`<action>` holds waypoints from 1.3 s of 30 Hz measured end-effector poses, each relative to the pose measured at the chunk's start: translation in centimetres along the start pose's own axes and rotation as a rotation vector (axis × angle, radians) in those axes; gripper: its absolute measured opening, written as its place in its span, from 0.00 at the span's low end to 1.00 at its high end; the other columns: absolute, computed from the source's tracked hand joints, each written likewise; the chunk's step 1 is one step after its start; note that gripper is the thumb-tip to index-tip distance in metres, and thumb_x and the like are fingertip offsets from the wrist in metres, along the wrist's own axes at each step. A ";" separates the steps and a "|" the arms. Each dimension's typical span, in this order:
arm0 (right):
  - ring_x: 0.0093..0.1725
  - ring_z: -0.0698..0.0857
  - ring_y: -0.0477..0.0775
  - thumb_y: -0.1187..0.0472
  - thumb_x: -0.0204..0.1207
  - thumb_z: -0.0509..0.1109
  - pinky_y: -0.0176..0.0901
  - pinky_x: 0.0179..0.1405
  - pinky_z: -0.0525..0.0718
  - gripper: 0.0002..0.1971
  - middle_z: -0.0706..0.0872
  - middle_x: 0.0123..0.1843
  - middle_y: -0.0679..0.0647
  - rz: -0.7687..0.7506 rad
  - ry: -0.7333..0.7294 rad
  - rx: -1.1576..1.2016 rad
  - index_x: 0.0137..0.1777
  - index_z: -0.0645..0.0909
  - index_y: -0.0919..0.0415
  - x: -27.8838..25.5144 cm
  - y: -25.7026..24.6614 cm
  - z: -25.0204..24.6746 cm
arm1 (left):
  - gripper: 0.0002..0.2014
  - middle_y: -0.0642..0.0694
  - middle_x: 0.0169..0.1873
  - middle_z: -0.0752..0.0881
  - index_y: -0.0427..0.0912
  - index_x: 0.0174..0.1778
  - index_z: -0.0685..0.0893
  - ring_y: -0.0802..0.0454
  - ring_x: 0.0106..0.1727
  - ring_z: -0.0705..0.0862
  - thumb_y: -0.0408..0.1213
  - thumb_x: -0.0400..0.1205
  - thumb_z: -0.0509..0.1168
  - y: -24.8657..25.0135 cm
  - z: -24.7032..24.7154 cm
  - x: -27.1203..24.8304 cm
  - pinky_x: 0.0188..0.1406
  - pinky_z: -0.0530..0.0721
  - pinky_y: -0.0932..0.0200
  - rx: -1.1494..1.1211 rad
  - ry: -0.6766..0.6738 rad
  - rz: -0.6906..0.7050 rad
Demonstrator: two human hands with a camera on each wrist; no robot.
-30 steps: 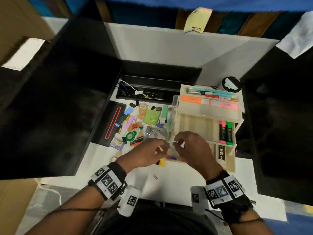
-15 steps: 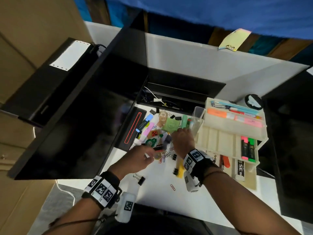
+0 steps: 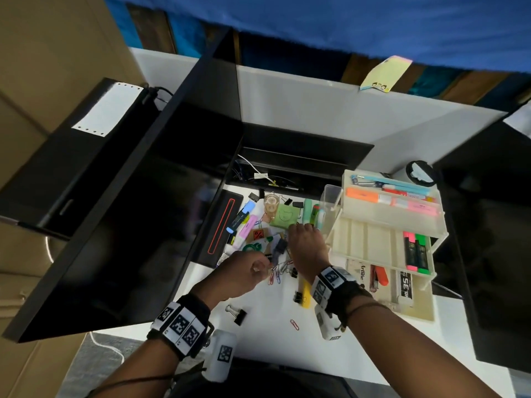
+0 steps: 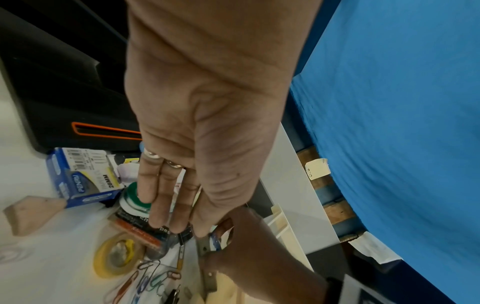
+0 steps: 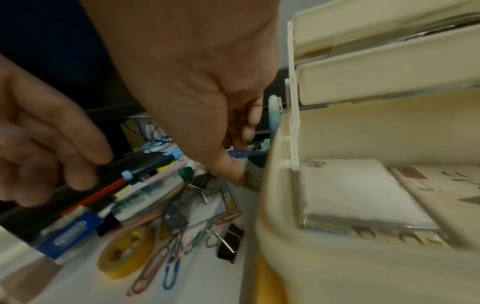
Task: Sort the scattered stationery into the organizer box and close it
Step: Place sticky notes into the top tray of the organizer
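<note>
Blue "28MM" clip box (image 4: pixel 85 176); both hands' fingers' hold cannot be told.

white desk surface (image 3: pixel 339 349) with a white upright back panel (image 3: pixel 316 107). black angled panel (image 3: pixel 138 225) to the left, a second black panel (image 3: pixel 494 239) to the right. recessed black cable tray (image 3: pixel 298 168) at the rear of the desk, wires inside. blue cloth (image 3: pixel 344 21) hangs behind. brown cardboard (image 3: pixel 51 53) at far left. grey floor (image 3: pixel 94 360) below the desk edge
</note>
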State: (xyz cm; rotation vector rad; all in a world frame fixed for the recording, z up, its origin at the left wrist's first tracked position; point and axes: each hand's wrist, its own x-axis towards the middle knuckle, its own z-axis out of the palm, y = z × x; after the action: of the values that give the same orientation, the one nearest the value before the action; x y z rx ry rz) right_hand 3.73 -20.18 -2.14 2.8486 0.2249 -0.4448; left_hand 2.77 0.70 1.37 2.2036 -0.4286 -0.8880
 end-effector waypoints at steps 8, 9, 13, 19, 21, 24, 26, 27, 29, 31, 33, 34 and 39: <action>0.50 0.82 0.55 0.52 0.77 0.76 0.49 0.50 0.82 0.15 0.86 0.51 0.53 0.183 0.491 0.740 0.59 0.84 0.60 -4.6 0.9 -3.5 | 0.21 0.57 0.53 0.87 0.56 0.64 0.79 0.57 0.50 0.88 0.47 0.79 0.79 3.8 2.3 2.2 0.57 0.89 0.52 -0.133 0.046 0.032; 0.50 0.81 0.53 0.52 0.77 0.76 0.45 0.50 0.82 0.16 0.85 0.52 0.52 0.199 0.508 0.846 0.61 0.84 0.59 -5.5 1.1 -4.1 | 0.20 0.59 0.52 0.88 0.55 0.62 0.79 0.61 0.48 0.87 0.46 0.79 0.79 4.6 2.8 2.5 0.53 0.89 0.58 -0.137 0.054 0.061; 0.49 0.82 0.44 0.55 0.74 0.82 0.29 0.48 0.82 0.22 0.81 0.55 0.47 0.303 0.498 1.097 0.67 0.83 0.56 -8.0 3.0 -4.8 | 0.13 0.59 0.42 0.88 0.49 0.56 0.81 0.67 0.45 0.86 0.29 0.82 0.73 7.7 4.2 3.6 0.41 0.82 0.72 -0.172 0.110 0.161; 0.49 0.87 0.42 0.49 0.83 0.74 0.43 0.49 0.89 0.13 0.84 0.53 0.45 0.288 0.392 1.232 0.64 0.85 0.50 -13.5 7.5 -2.4 | 0.09 0.42 0.52 0.94 0.40 0.65 0.85 0.46 0.54 0.94 0.37 0.91 0.65 11.4 5.4 3.9 0.57 0.92 0.48 -0.562 -0.193 0.106; 0.42 0.90 0.46 0.55 0.87 0.70 0.51 0.42 0.90 0.07 0.90 0.45 0.46 0.289 0.322 1.356 0.58 0.88 0.54 -15.6 9.1 -1.6 | 0.09 0.43 0.52 0.95 0.41 0.65 0.85 0.45 0.54 0.94 0.37 0.92 0.63 12.6 6.1 3.9 0.57 0.91 0.53 -0.601 -0.324 0.095; 0.35 0.87 0.43 0.61 0.87 0.70 0.42 0.37 0.87 0.07 0.90 0.37 0.49 0.334 0.273 1.494 0.53 0.90 0.57 -18.8 11.1 -0.4 | 0.10 0.48 0.52 0.95 0.43 0.63 0.84 0.49 0.54 0.93 0.44 0.93 0.63 13.4 8.0 4.5 0.59 0.90 0.48 -0.461 -0.431 0.102; 0.33 0.84 0.39 0.62 0.85 0.72 0.34 0.37 0.82 0.06 0.89 0.33 0.44 0.438 0.261 1.525 0.51 0.92 0.53 -20.7 12.3 0.8 | 0.08 0.59 0.46 0.92 0.53 0.53 0.83 0.58 0.48 0.91 0.52 0.91 0.63 13.4 9.6 5.3 0.55 0.89 0.47 -0.170 -0.379 0.201; 0.31 0.82 0.38 0.60 0.84 0.74 0.35 0.36 0.81 0.06 0.89 0.31 0.43 0.519 0.266 1.493 0.48 0.92 0.51 -21.5 13.1 1.6 | 0.08 0.60 0.47 0.91 0.56 0.52 0.82 0.61 0.48 0.89 0.55 0.89 0.64 13.5 10.2 5.6 0.55 0.90 0.47 -0.035 -0.348 0.249; 0.29 0.79 0.46 0.55 0.81 0.77 0.43 0.32 0.76 0.11 0.85 0.28 0.52 0.686 0.271 1.335 0.38 0.89 0.56 -22.6 14.7 3.7 | 0.11 0.59 0.51 0.89 0.56 0.61 0.83 0.62 0.51 0.88 0.55 0.88 0.66 13.6 11.1 6.0 0.56 0.91 0.48 0.084 -0.308 0.298; 0.27 0.77 0.53 0.52 0.79 0.77 0.47 0.29 0.73 0.18 0.81 0.27 0.57 0.798 0.286 1.208 0.32 0.84 0.62 -22.9 15.9 5.3 | 0.12 0.59 0.51 0.89 0.54 0.65 0.84 0.63 0.50 0.88 0.51 0.87 0.69 13.5 11.5 6.5 0.55 0.90 0.50 0.100 -0.297 0.302; 0.26 0.78 0.57 0.49 0.79 0.75 0.48 0.27 0.74 0.21 0.79 0.24 0.55 0.841 0.300 1.155 0.28 0.81 0.62 -22.4 16.4 6.1 | 0.10 0.59 0.50 0.89 0.55 0.63 0.86 0.64 0.50 0.87 0.49 0.86 0.70 13.5 11.4 6.8 0.53 0.89 0.55 0.115 -0.290 0.285; 0.25 0.78 0.57 0.46 0.79 0.74 0.47 0.26 0.73 0.24 0.79 0.22 0.53 0.860 0.295 1.131 0.27 0.79 0.61 -21.9 16.5 6.3 | 0.10 0.59 0.50 0.90 0.55 0.63 0.86 0.64 0.49 0.87 0.48 0.87 0.70 13.6 11.3 6.8 0.51 0.87 0.59 0.115 -0.282 0.279; 0.31 0.84 0.57 0.37 0.83 0.65 0.44 0.32 0.79 0.26 0.83 0.28 0.49 0.967 0.169 0.938 0.31 0.82 0.55 -18.7 15.9 6.6 | 0.10 0.61 0.50 0.87 0.52 0.64 0.89 0.65 0.50 0.86 0.42 0.88 0.69 13.3 9.4 7.0 0.46 0.80 0.68 0.101 -0.218 0.224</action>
State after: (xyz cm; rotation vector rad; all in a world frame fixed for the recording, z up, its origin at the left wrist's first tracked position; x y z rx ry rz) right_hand -12.77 -39.29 1.19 3.2844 -1.6529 -0.0767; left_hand 0.57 -16.81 2.87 2.1042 -0.8235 -1.0044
